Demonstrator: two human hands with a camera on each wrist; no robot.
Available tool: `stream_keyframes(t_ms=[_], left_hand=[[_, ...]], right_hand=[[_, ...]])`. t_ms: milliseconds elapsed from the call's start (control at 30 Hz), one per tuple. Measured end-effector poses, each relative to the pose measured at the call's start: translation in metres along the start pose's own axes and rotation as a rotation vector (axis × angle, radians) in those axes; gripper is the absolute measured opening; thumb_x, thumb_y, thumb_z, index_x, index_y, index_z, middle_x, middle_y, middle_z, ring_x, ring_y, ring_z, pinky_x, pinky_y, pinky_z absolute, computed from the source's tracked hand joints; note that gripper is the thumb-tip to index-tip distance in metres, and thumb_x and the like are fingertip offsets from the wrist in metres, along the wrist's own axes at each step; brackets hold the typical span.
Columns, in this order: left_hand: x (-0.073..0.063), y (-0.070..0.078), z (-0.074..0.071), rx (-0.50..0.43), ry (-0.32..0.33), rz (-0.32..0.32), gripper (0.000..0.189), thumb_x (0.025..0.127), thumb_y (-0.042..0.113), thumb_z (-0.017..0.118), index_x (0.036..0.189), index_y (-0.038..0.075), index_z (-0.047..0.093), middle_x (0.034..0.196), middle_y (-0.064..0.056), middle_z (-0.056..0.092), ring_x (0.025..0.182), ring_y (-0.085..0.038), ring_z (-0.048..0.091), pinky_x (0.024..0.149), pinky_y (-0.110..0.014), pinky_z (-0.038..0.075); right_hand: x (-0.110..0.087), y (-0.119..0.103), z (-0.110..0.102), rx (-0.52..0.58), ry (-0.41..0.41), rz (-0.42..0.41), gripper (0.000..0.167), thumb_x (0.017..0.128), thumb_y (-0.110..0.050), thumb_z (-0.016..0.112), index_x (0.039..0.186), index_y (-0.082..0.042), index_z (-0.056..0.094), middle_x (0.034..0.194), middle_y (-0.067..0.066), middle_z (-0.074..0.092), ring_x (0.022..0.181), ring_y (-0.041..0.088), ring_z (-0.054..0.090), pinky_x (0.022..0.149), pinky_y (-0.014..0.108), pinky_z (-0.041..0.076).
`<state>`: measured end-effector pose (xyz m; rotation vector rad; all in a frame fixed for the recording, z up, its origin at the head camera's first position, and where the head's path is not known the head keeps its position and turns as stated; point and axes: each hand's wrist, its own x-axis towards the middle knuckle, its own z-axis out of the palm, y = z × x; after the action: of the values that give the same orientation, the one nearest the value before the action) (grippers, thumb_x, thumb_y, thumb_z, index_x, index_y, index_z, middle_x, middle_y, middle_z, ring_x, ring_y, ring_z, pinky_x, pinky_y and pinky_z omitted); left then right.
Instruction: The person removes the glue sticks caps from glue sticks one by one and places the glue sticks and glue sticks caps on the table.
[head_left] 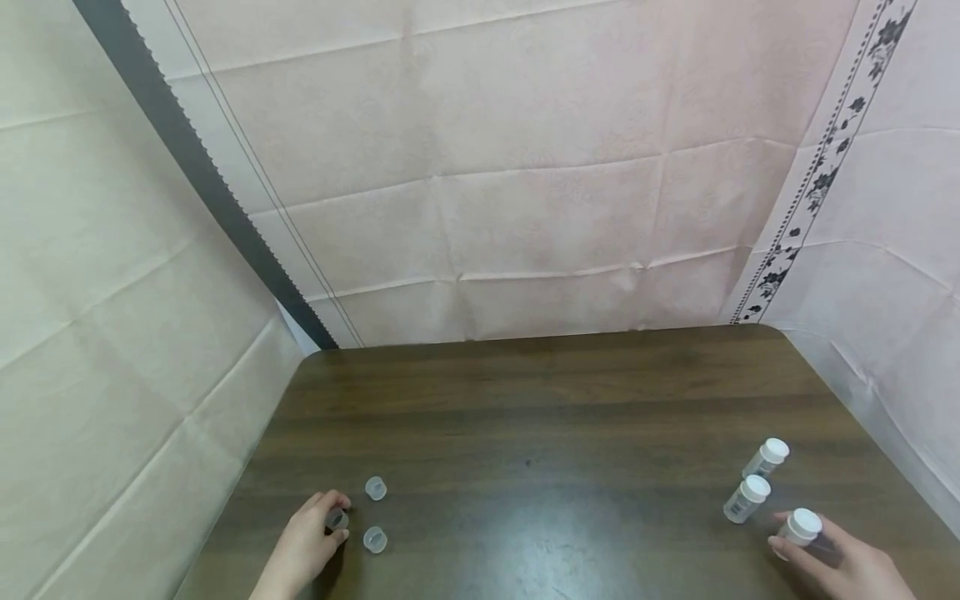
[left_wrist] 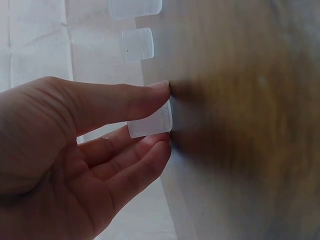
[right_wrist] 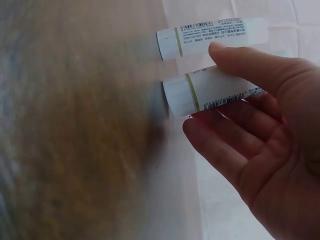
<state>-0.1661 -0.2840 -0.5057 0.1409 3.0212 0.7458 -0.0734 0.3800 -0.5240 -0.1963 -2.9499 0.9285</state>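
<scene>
At the near left of the table, my left hand (head_left: 302, 543) pinches a small translucent plastic cup (left_wrist: 151, 123) between thumb and fingers, its base right at the tabletop. Two similar cups, a farther one (head_left: 376, 488) and a nearer one (head_left: 375, 540), stand just to its right. On the near right, my right hand (head_left: 858, 567) grips a small white-capped bottle (head_left: 802, 527) with a printed label and barcode. The thumb lies along one side, with the fingers on the other. A second bottle (head_left: 746, 500) and a third (head_left: 766, 457) stand beyond it, close together.
The dark brown wooden table (head_left: 525, 417) has rounded far corners. Behind it hangs a pale creased cloth (head_left: 525, 208), with more cloth at the left and right sides. A broad stretch of tabletop separates the cups from the bottles.
</scene>
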Motion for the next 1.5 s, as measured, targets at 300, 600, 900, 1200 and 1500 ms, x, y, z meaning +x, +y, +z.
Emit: stream_keyframes(t_ms=[300, 600, 900, 1200, 1500], left_hand=[[0.000, 0.001, 0.000, 0.003, -0.004, -0.020, 0.032, 0.077, -0.003, 0.081, 0.103, 0.010, 0.066, 0.101, -0.003, 0.064, 0.103, -0.034, 0.064, 0.087, -0.054, 0.052], [0.001, -0.001, 0.002, -0.005, -0.015, -0.037, 0.031, 0.079, -0.002, 0.081, 0.103, 0.010, 0.067, 0.101, -0.002, 0.063, 0.102, -0.031, 0.064, 0.086, -0.053, 0.053], [-0.004, 0.003, -0.006, 0.003, 0.006, 0.015, 0.032, 0.082, 0.010, 0.083, 0.109, 0.008, 0.066, 0.107, -0.005, 0.065, 0.104, -0.032, 0.065, 0.087, -0.052, 0.053], [-0.023, 0.025, -0.036, 0.074, 0.225, 0.141, 0.038, 0.089, 0.020, 0.079, 0.119, 0.003, 0.065, 0.114, -0.012, 0.067, 0.103, -0.038, 0.065, 0.082, -0.056, 0.054], [-0.004, 0.049, -0.047, 0.083, 0.311, 0.200, 0.033, 0.094, 0.021, 0.073, 0.122, 0.004, 0.065, 0.117, -0.015, 0.067, 0.109, -0.040, 0.063, 0.085, -0.060, 0.053]], right_hand=[[0.002, 0.004, -0.002, 0.005, -0.016, -0.015, 0.041, 0.093, -0.039, 0.073, 0.120, -0.009, 0.067, 0.105, 0.013, 0.075, 0.081, 0.006, 0.069, 0.070, 0.040, 0.056], [0.004, 0.003, -0.004, 0.039, -0.098, 0.048, 0.052, 0.097, -0.043, 0.067, 0.128, -0.002, 0.063, 0.114, 0.024, 0.071, 0.097, 0.046, 0.069, 0.076, 0.060, 0.054], [0.000, 0.002, -0.006, 0.108, 0.002, 0.071, 0.066, 0.091, -0.042, 0.075, 0.137, -0.001, 0.054, 0.112, 0.000, 0.074, 0.083, 0.001, 0.067, 0.072, 0.032, 0.056], [-0.014, -0.021, -0.024, 0.254, 0.474, -0.160, 0.056, 0.086, -0.003, 0.079, 0.138, -0.006, 0.058, 0.122, -0.039, 0.048, 0.107, -0.025, 0.040, 0.087, -0.003, 0.030], [0.003, -0.077, -0.052, 0.234, 0.606, -0.345, 0.053, 0.078, 0.012, 0.078, 0.128, -0.003, 0.067, 0.122, -0.030, 0.059, 0.111, -0.018, 0.049, 0.091, 0.000, 0.031]])
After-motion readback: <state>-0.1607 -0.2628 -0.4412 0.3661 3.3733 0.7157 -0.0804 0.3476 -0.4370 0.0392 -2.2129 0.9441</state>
